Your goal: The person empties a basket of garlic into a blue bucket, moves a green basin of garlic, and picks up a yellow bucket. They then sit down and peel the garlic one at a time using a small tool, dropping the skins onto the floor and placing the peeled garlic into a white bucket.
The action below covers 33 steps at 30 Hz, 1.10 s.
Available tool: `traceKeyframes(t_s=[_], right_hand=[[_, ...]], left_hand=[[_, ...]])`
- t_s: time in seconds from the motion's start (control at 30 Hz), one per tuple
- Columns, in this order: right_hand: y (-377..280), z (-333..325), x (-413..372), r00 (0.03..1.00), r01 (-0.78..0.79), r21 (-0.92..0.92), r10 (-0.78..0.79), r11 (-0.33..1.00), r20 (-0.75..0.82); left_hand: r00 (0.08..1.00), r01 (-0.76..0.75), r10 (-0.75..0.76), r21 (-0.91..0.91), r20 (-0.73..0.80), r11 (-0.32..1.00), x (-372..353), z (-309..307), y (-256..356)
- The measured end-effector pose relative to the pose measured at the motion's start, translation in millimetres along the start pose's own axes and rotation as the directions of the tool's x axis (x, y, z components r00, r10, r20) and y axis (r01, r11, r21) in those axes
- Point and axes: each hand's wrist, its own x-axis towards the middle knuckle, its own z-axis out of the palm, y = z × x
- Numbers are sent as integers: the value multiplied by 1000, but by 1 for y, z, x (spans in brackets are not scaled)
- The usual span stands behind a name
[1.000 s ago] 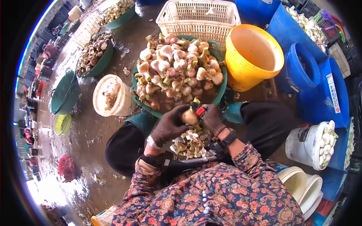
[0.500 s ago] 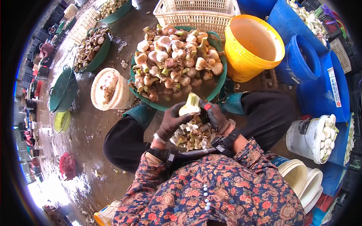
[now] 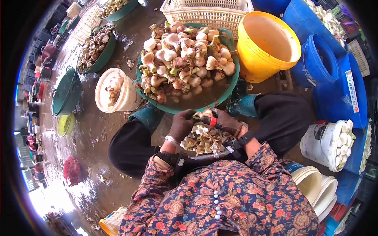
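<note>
Both my gloved hands meet over a bowl of peelings in my lap. My left hand grips a pale bulb, mostly hidden between the gloves. My right hand holds a small red-handled tool against the bulb. Just beyond my hands stands a green basin heaped with unpeeled bulbs.
A white bucket of scraps stands left of the basin, a yellow bucket to its right, blue tubs beyond. A white bucket of peeled white bulbs is at my right, stacked white pails below it. Green basins and a white crate lie farther off on wet floor.
The bulb was raised and upright between my hands half a second ago; now it is lower, over the peelings, covered by both gloves. More peel lies in the bowl.
</note>
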Motion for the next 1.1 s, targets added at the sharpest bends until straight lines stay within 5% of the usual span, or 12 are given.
traceKeyframes(t_s=[0.27, 0.33, 0.4, 0.6, 0.67, 0.73, 0.77, 0.8, 0.87, 0.93, 0.97, 1.1], right_hand=[[-8, 4, -2, 970, 160, 284, -203, 945, 131], [-4, 10, -1, 971, 230, 86, -234, 970, 48], [-14, 17, -6, 833, 215, -845, -544, 490, -103], [-5, 30, -3, 812, 354, -870, -574, 343, 104], [5, 31, 2, 795, 350, -650, -580, 675, -175], [21, 21, 16, 638, 338, -750, -725, 568, -261], [18, 16, 16, 767, 238, -200, -311, 950, -561], [16, 9, 17, 822, 62, 450, 210, 891, -530], [41, -10, 29, 846, 138, 539, 185, 831, -500], [48, -21, 31, 836, 160, 844, 384, 512, -392], [61, -26, 30, 905, 189, 889, 278, 418, -323], [55, -30, 19, 944, 163, 883, 190, 440, -269]], left_hand=[[995, -87, 101, -604, -11, 792, -6, -10, 11], [986, -162, 153, -515, -60, 842, -7, -13, 9], [996, 86, -80, -655, 39, 750, -2, -15, 2], [973, 225, -218, -513, 75, 829, -1, -13, -17], [990, 117, -140, -662, 18, 741, -5, -10, -17], [991, -50, -33, -585, -131, 810, -8, -10, -1], [990, -138, 102, -465, -102, 874, -12, -16, 5], [971, -236, 231, -340, -56, 910, -14, -22, 6], [989, -121, 141, -331, 38, 936, -21, -32, 0], [643, -693, 761, 490, 88, 529, -27, -35, 18], [874, -484, 486, -61, 21, 873, -32, -36, -1], [810, -449, 584, 697, 53, 559, -70, -64, 64]])
